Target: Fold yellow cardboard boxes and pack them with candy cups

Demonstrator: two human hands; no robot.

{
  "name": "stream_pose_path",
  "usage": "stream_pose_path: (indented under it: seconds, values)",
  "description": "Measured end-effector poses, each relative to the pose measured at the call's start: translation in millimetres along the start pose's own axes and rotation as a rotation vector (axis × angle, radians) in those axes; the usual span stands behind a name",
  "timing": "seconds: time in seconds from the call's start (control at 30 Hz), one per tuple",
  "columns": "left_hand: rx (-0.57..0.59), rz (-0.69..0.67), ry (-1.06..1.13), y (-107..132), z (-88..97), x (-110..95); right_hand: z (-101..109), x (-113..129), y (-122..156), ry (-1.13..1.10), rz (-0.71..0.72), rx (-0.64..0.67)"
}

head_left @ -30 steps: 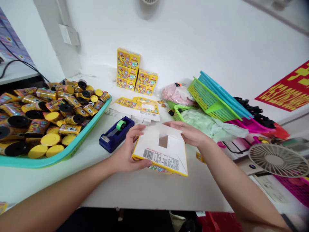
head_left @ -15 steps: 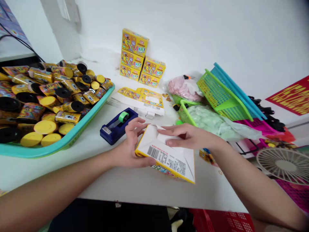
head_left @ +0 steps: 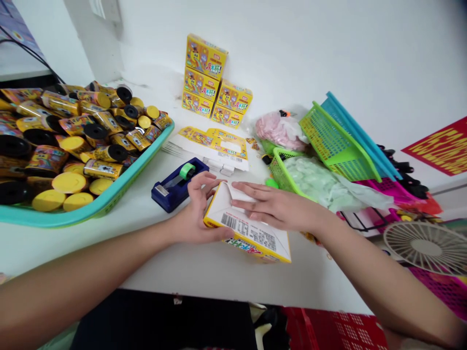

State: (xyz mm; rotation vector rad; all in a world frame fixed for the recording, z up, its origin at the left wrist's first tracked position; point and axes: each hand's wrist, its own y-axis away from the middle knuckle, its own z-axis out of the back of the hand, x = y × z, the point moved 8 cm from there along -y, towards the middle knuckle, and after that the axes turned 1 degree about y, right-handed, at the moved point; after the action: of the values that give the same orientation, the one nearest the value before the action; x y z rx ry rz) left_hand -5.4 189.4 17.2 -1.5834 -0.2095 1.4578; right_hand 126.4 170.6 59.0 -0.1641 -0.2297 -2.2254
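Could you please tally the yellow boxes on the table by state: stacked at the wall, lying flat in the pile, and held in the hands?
Stacked boxes: 5
Flat pile: 1 pile, sheets too thin to count
Held box, between left hand and right hand: 1
Total: 6 boxes, plus the pile.

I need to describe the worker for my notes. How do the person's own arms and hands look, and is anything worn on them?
Both arms are bare up to the picture edge, with no sleeves in view. The left hand and the right hand wear no gloves, and no rings or bracelets show. The nails look short and unpainted. No marks or bandages show on either forearm.
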Motion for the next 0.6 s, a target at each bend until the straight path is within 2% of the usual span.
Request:
stream_pose_path:
  seconds: [0.13, 0.3, 0.33, 0.4, 0.43, 0.47, 0.5, 0.57, 0.6]
  values:
    - [-0.029, 0.013, -0.131, 1.0, 3.7, -0.7, -11.0, 0.2, 4.5, 0.036, -0.015, 0.071]
    - [0.0, -0.022, -0.103, 1.8, -1.2, 0.8, -17.9, 1.8, 4.4, 0.038, -0.057, 0.131]
    - [-0.017, -0.039, -0.09, 2.3, -0.8, 1.8, -18.1, 1.9, 3.6, 0.002, -0.06, 0.14]
    - [-0.055, -0.077, -0.078, 3.1, 0.5, 3.9, -13.5, -2.2, 4.3, -0.225, -0.104, 0.104]
    - [-0.066, -0.097, -0.079, 3.0, 0.4, 4.2, -6.9, -9.1, 7.3, -0.399, -0.169, 0.021]
    - [-0.072, -0.121, -0.082, 2.7, -0.1, 3.4, 2.2, -19.9, 14.3, -0.583, -0.268, -0.126]
    - [-0.074, -0.146, -0.079, 2.3, -0.9, 1.6, 10.9, -33.6, 27.7, -0.759, -0.4, -0.327]
    - [-0.087, -0.197, -0.04, 2.4, -2.0, -5.8, 14.3, -50.7, 70.8, -1.0, -0.69, -0.737]
    - [-0.099, -0.23, -0.005, 3.7, -2.0, -11.6, 7.0, -48.5, 93.7, -1.068, -0.823, -0.879]
